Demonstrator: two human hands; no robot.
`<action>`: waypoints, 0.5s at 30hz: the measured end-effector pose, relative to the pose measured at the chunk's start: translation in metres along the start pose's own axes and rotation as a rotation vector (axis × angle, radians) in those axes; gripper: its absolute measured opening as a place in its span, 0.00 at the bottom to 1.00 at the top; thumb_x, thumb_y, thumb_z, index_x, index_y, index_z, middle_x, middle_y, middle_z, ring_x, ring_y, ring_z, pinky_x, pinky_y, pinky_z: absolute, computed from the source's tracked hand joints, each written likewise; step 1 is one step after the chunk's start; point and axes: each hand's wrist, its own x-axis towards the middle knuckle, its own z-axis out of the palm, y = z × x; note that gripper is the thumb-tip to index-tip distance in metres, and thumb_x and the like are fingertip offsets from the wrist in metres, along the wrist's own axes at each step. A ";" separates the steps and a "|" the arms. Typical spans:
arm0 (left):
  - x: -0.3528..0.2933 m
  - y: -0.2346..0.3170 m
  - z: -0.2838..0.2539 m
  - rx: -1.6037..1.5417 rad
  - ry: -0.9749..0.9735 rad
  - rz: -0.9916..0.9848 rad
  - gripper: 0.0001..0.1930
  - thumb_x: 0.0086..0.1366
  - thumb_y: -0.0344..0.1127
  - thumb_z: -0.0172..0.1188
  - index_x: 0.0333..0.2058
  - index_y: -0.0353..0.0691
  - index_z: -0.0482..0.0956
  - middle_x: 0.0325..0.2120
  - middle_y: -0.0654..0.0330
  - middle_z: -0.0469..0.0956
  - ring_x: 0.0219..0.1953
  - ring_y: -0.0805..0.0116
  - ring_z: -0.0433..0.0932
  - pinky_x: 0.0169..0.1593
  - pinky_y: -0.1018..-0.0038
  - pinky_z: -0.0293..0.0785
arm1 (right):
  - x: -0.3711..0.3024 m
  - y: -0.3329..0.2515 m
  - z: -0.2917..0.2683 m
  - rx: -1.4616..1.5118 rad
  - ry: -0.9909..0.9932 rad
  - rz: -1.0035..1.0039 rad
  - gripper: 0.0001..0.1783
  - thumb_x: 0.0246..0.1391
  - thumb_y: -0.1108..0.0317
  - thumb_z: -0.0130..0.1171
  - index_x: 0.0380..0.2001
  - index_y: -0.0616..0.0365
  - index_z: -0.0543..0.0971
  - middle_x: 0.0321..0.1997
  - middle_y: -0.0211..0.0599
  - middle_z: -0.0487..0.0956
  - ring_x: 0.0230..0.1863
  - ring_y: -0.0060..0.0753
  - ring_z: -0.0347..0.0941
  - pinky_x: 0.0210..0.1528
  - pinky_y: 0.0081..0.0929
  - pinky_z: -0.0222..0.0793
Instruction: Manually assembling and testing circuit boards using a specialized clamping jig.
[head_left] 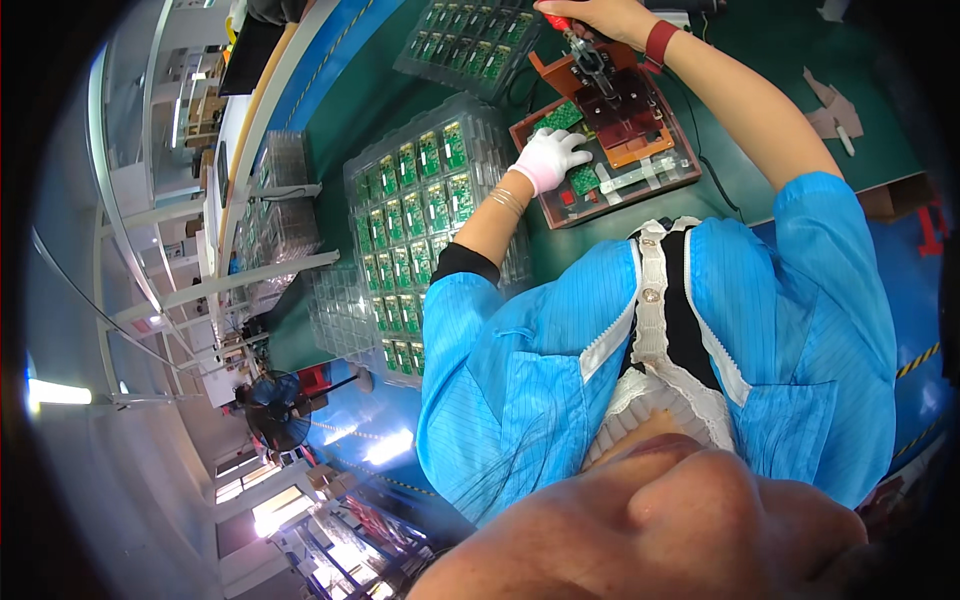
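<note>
No readable lettering, labels, numbers or signs in view.

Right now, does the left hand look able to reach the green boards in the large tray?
Likely yes: the left hand, over the red-framed fixture, is just right of the large tray, and no barrier shows between it and the green boards.

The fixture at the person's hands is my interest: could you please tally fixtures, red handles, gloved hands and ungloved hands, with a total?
Fixture: 1
Red handle: 1
Gloved left hand: 1
Ungloved right hand: 1
Total: 4
</note>
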 end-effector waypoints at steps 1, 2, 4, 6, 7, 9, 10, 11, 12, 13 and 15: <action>-0.008 -0.001 0.000 -0.027 0.064 -0.019 0.18 0.51 0.35 0.56 0.43 0.47 0.74 0.50 0.64 0.72 0.48 0.61 0.72 0.52 0.65 0.65 | -0.009 -0.004 0.010 0.002 0.000 -0.044 0.08 0.53 0.66 0.59 0.28 0.60 0.76 0.20 0.30 0.77 0.19 0.23 0.68 0.24 0.18 0.65; -0.008 -0.001 0.000 -0.057 0.145 -0.019 0.19 0.49 0.34 0.57 0.43 0.46 0.74 0.49 0.63 0.72 0.48 0.60 0.72 0.52 0.65 0.65 | -0.018 -0.005 0.010 -0.006 0.022 -0.086 0.08 0.53 0.67 0.58 0.28 0.60 0.76 0.20 0.30 0.77 0.19 0.23 0.68 0.25 0.18 0.65; -0.040 -0.001 -0.003 -0.094 0.242 -0.087 0.21 0.46 0.34 0.59 0.43 0.44 0.74 0.48 0.61 0.73 0.47 0.59 0.73 0.52 0.65 0.66 | -0.027 -0.016 0.038 0.024 -0.015 -0.183 0.08 0.53 0.67 0.58 0.28 0.60 0.76 0.20 0.30 0.77 0.19 0.23 0.69 0.25 0.18 0.66; -0.031 0.006 -0.003 -0.379 0.255 -0.211 0.27 0.43 0.33 0.61 0.47 0.39 0.72 0.46 0.56 0.75 0.46 0.55 0.74 0.51 0.67 0.67 | -0.032 -0.014 0.016 0.012 0.063 -0.216 0.07 0.53 0.67 0.58 0.28 0.60 0.76 0.20 0.31 0.77 0.19 0.23 0.69 0.25 0.18 0.66; -0.021 0.016 -0.005 -0.381 0.250 -0.164 0.27 0.43 0.33 0.61 0.47 0.39 0.72 0.46 0.56 0.75 0.46 0.55 0.74 0.51 0.67 0.67 | -0.037 -0.011 0.003 0.013 0.099 -0.246 0.07 0.53 0.67 0.58 0.28 0.60 0.76 0.20 0.31 0.77 0.19 0.23 0.69 0.25 0.19 0.66; -0.020 0.035 -0.005 -0.537 0.422 -0.361 0.27 0.46 0.33 0.61 0.49 0.39 0.72 0.44 0.52 0.75 0.44 0.53 0.74 0.49 0.69 0.69 | -0.035 -0.007 -0.001 0.027 0.119 -0.303 0.07 0.53 0.67 0.58 0.27 0.60 0.76 0.20 0.31 0.77 0.19 0.23 0.69 0.25 0.19 0.67; -0.020 0.039 -0.004 -0.533 0.411 -0.364 0.27 0.46 0.33 0.61 0.49 0.39 0.72 0.44 0.52 0.75 0.44 0.53 0.74 0.49 0.69 0.69 | -0.034 -0.008 0.003 0.038 0.116 -0.303 0.07 0.53 0.67 0.58 0.27 0.60 0.76 0.20 0.31 0.77 0.19 0.23 0.69 0.25 0.19 0.67; -0.018 0.042 -0.002 -0.511 0.406 -0.399 0.27 0.46 0.33 0.61 0.49 0.39 0.73 0.44 0.52 0.75 0.45 0.53 0.74 0.49 0.69 0.70 | -0.034 -0.009 0.005 0.045 0.107 -0.309 0.07 0.53 0.67 0.57 0.27 0.60 0.76 0.20 0.31 0.77 0.19 0.24 0.69 0.25 0.19 0.67; -0.017 0.046 0.001 -0.492 0.404 -0.440 0.27 0.46 0.33 0.61 0.49 0.39 0.73 0.45 0.52 0.75 0.45 0.54 0.74 0.49 0.69 0.70 | -0.033 -0.011 0.009 0.048 0.092 -0.312 0.07 0.53 0.67 0.57 0.27 0.60 0.76 0.20 0.31 0.77 0.19 0.24 0.70 0.25 0.19 0.67; -0.015 0.050 0.004 -0.473 0.403 -0.478 0.26 0.47 0.33 0.61 0.49 0.39 0.74 0.45 0.51 0.75 0.45 0.54 0.74 0.48 0.69 0.70 | -0.033 -0.012 0.011 0.049 0.080 -0.316 0.07 0.53 0.67 0.57 0.27 0.60 0.76 0.20 0.31 0.77 0.19 0.24 0.70 0.25 0.19 0.67; -0.011 0.053 0.008 -0.458 0.404 -0.511 0.26 0.47 0.34 0.61 0.49 0.40 0.74 0.45 0.51 0.75 0.45 0.54 0.74 0.48 0.69 0.70 | -0.033 -0.012 0.012 0.048 0.074 -0.318 0.07 0.53 0.67 0.57 0.26 0.59 0.76 0.20 0.31 0.77 0.19 0.24 0.70 0.25 0.19 0.67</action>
